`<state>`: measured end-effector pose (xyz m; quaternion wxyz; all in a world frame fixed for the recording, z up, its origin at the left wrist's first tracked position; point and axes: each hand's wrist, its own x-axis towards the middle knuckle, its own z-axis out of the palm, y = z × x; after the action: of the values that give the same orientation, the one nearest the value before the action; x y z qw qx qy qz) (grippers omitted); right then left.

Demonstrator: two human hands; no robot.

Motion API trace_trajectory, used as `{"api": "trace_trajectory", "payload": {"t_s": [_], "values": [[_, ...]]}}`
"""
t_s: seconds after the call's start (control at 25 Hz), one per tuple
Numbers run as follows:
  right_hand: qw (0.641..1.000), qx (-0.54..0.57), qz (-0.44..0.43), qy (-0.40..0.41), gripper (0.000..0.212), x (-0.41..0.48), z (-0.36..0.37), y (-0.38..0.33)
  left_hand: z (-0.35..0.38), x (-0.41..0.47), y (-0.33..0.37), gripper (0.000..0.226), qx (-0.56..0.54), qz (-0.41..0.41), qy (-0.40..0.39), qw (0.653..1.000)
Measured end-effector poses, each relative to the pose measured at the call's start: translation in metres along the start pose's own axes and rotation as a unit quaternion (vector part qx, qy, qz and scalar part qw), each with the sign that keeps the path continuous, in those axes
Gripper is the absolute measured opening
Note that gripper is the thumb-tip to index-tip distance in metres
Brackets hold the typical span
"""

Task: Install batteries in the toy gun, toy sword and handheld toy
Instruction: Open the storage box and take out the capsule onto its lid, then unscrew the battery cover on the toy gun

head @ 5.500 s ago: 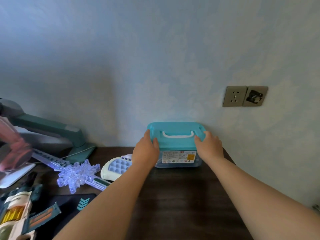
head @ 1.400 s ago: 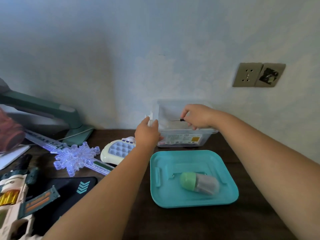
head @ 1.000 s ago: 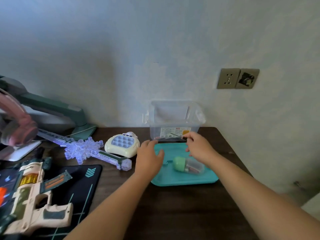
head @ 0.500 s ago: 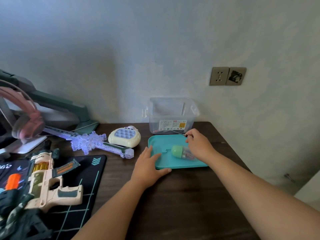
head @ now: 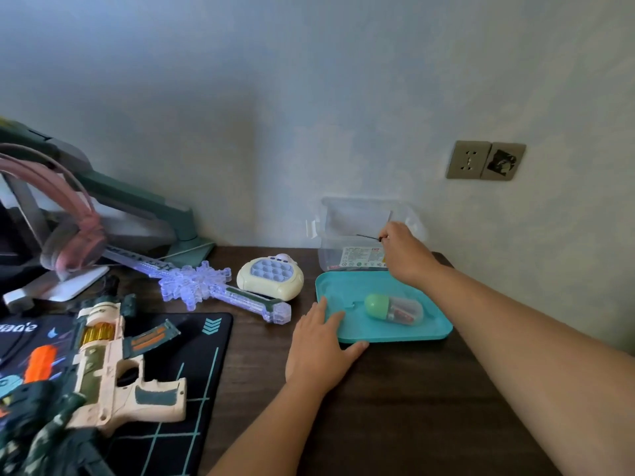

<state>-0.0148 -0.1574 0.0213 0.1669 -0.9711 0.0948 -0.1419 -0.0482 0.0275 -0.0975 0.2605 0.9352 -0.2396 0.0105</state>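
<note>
In the head view the right hand (head: 405,257) pinches a thin dark tool (head: 367,237), too slim to identify, in front of the clear plastic box (head: 343,225), whose contents are hard to make out. The left hand (head: 318,352) lies flat, fingers straight, on the near left corner of the teal plastic lid (head: 433,326), which carries a green-capped clear capsule (head: 393,309). The cream toy gun (head: 113,369), cut off at lower left, lies on a black mat (head: 206,359); the translucent snowflake toy sword (head: 213,286), its blade end behind pink headphones (head: 72,250), lies just beside the cream handheld toy (head: 271,277).

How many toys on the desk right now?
3: toy gun on the black mat, left; toy sword behind the mat; handheld toy just left of the teal lid. The dark camouflage thing at lower left may be another.
</note>
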Motion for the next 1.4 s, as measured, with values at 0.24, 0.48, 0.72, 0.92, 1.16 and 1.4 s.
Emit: {"api": "trace_trajectory", "payload": {"t_s": [0.24, 0.48, 0.72, 0.92, 1.16, 1.4], "values": [[0.999, 0.020, 0.045, -0.016, 0.015, 0.023, 0.013, -0.004, 0.003, 0.002, -0.005, 0.066, -0.018, 0.000, 0.016, 1.000], [0.989, 0.123, 0.080, -0.007, 0.012, 0.023, 0.005, 0.006, 0.006, 0.001, -0.001, 0.058, -0.025, 0.002, 0.024, 0.999], [0.984, 0.145, 0.006, 0.100, 0.021, -0.018, 0.035, -0.039, -0.021, -0.015, 0.009, 0.047, -0.092, -0.016, 0.066, 0.993], [0.956, 0.293, 0.012, 0.016, 0.025, -0.054, 0.073, -0.122, -0.077, -0.049, -0.030, 0.041, -0.137, -0.081, 0.261, 0.952], [0.919, 0.280, -0.108, -0.256, 0.031, -0.109, 0.116, -0.198, -0.152, -0.107, -0.101, 0.041, -0.103, -0.234, 0.382, 0.888], [0.919, 0.152, -0.265, -0.251, 0.040, -0.147, 0.143, -0.224, -0.157, -0.127, -0.120, 0.034, -0.157, -0.294, 0.391, 0.858]]}}
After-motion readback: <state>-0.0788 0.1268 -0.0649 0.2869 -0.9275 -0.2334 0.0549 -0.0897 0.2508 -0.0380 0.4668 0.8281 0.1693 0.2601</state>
